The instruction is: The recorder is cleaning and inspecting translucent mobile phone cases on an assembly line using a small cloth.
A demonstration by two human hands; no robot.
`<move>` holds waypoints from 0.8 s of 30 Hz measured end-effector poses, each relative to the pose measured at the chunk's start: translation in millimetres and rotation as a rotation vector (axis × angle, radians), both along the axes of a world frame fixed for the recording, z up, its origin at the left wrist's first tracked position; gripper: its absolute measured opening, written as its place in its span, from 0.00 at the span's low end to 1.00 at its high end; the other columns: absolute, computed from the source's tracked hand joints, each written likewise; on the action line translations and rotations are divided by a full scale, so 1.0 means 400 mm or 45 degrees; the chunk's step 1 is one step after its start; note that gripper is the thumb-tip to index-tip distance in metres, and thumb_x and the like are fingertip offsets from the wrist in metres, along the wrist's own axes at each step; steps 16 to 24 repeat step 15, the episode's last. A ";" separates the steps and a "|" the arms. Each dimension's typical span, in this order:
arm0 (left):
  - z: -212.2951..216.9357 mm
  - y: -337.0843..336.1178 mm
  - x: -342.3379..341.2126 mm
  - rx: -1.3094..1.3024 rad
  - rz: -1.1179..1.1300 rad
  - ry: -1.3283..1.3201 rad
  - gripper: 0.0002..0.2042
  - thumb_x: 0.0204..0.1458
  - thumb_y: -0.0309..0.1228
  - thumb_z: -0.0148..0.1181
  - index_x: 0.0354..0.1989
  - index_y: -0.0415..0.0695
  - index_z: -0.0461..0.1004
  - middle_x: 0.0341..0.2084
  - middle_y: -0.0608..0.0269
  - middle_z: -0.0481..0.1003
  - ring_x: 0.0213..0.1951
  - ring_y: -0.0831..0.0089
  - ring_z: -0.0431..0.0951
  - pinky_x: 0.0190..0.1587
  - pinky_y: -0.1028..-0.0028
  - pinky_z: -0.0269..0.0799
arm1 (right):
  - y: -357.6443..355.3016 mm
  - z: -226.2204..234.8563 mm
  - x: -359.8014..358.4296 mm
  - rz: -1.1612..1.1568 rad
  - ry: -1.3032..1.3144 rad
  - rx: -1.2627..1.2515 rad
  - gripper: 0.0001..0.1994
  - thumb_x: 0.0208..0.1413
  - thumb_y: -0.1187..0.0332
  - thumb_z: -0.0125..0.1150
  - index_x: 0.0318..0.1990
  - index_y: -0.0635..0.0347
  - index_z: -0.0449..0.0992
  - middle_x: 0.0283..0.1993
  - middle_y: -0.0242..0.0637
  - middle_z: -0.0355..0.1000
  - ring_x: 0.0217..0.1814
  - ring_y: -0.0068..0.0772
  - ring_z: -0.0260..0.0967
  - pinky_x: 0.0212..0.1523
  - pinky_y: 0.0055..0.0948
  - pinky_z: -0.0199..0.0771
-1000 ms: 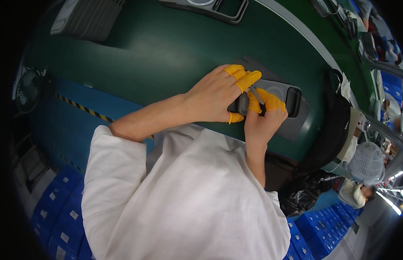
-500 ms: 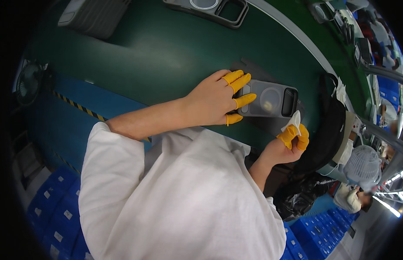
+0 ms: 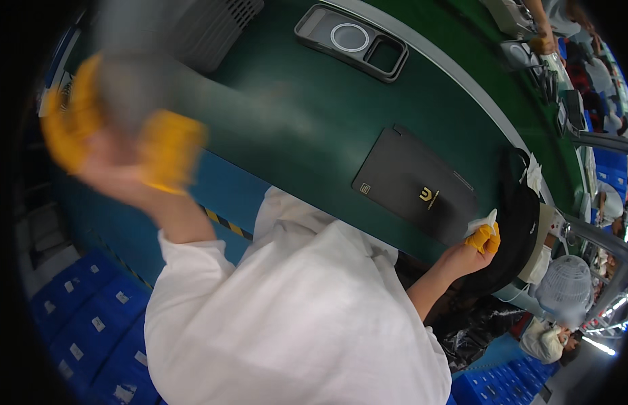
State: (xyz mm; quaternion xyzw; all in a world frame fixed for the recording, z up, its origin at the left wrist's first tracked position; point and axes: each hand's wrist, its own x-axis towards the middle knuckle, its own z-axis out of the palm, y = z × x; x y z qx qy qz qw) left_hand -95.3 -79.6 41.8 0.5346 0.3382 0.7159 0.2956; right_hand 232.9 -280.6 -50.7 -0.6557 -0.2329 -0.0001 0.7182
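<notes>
My left hand (image 3: pixel 118 145), with yellow finger cots, is raised at the upper left and badly blurred. It is closed around a grey phone case (image 3: pixel 128 88) whose details cannot be made out. My right hand (image 3: pixel 471 251) rests at the near right edge of the green belt (image 3: pixel 287 121), pinching a small white scrap (image 3: pixel 481 221) between yellow-capped fingers. Between the hands a black rectangular mat (image 3: pixel 415 182) lies bare on the belt, its right corner just beside my right hand.
A dark phone case with a ring (image 3: pixel 351 40) lies further up the belt, next to a grey ribbed unit (image 3: pixel 213 27). Blue crates (image 3: pixel 84 324) sit low on the left. Another person's hand (image 3: pixel 543 42) works at the top right; a capped co-worker (image 3: pixel 564 290) stands right.
My left hand lifted the grey case off the black mat and swung it far to the upper left. My right hand stays by the mat's right corner with the white scrap.
</notes>
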 end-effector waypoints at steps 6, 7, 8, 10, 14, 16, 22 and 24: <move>-0.087 0.362 -0.471 -0.084 0.855 0.591 0.33 0.40 0.26 0.65 0.53 0.30 0.54 0.39 0.49 0.70 0.38 0.72 0.72 0.41 0.77 0.69 | 0.025 -0.014 -0.010 0.069 0.038 -0.084 0.12 0.51 0.69 0.58 0.41 0.66 0.71 0.38 0.36 0.71 0.40 0.24 0.69 0.44 0.18 0.67; -0.140 0.403 -0.506 -0.242 0.906 0.806 0.37 0.38 0.28 0.67 0.55 0.29 0.51 0.40 0.48 0.69 0.41 0.71 0.70 0.42 0.76 0.68 | 0.029 -0.011 -0.013 0.064 0.045 -0.098 0.12 0.51 0.69 0.58 0.41 0.66 0.71 0.38 0.36 0.71 0.40 0.24 0.69 0.44 0.17 0.67; -0.193 0.427 -0.511 -0.358 0.808 0.813 0.40 0.36 0.34 0.70 0.55 0.29 0.52 0.40 0.48 0.69 0.42 0.70 0.70 0.43 0.74 0.67 | 0.032 -0.009 -0.015 0.053 0.048 -0.114 0.12 0.51 0.70 0.58 0.41 0.66 0.71 0.38 0.36 0.71 0.40 0.24 0.69 0.44 0.17 0.67; -0.256 0.445 -0.519 -0.533 0.811 1.340 0.42 0.35 0.45 0.67 0.53 0.28 0.56 0.44 0.41 0.68 0.47 0.58 0.69 0.49 0.70 0.63 | 0.027 -0.004 -0.010 0.047 0.062 -0.129 0.12 0.51 0.69 0.58 0.41 0.66 0.71 0.38 0.36 0.71 0.40 0.24 0.69 0.44 0.17 0.67; -0.316 0.463 -0.541 -0.363 0.888 1.382 0.39 0.39 0.44 0.63 0.57 0.33 0.53 0.48 0.42 0.66 0.52 0.52 0.65 0.54 0.64 0.58 | 0.005 0.002 0.006 -0.029 0.069 -0.186 0.13 0.51 0.68 0.57 0.42 0.66 0.71 0.38 0.37 0.71 0.40 0.26 0.69 0.45 0.18 0.67; -0.267 0.447 -0.504 -0.058 0.881 1.172 0.39 0.40 0.43 0.62 0.58 0.36 0.53 0.50 0.42 0.64 0.53 0.51 0.63 0.55 0.62 0.56 | 0.006 0.003 0.004 -0.053 0.066 -0.185 0.13 0.51 0.68 0.57 0.42 0.66 0.71 0.38 0.37 0.71 0.40 0.26 0.69 0.45 0.18 0.67; -0.267 0.447 -0.504 -0.058 0.881 1.172 0.39 0.40 0.43 0.62 0.58 0.36 0.53 0.50 0.42 0.64 0.53 0.51 0.63 0.55 0.62 0.56 | 0.006 0.003 0.004 -0.053 0.066 -0.185 0.13 0.51 0.68 0.57 0.42 0.66 0.71 0.38 0.37 0.71 0.40 0.26 0.69 0.45 0.18 0.67; -0.267 0.447 -0.504 -0.058 0.881 1.172 0.39 0.40 0.43 0.62 0.58 0.36 0.53 0.50 0.42 0.64 0.53 0.51 0.63 0.55 0.62 0.56 | 0.006 0.003 0.004 -0.053 0.066 -0.185 0.13 0.51 0.68 0.57 0.42 0.66 0.71 0.38 0.37 0.71 0.40 0.26 0.69 0.45 0.18 0.67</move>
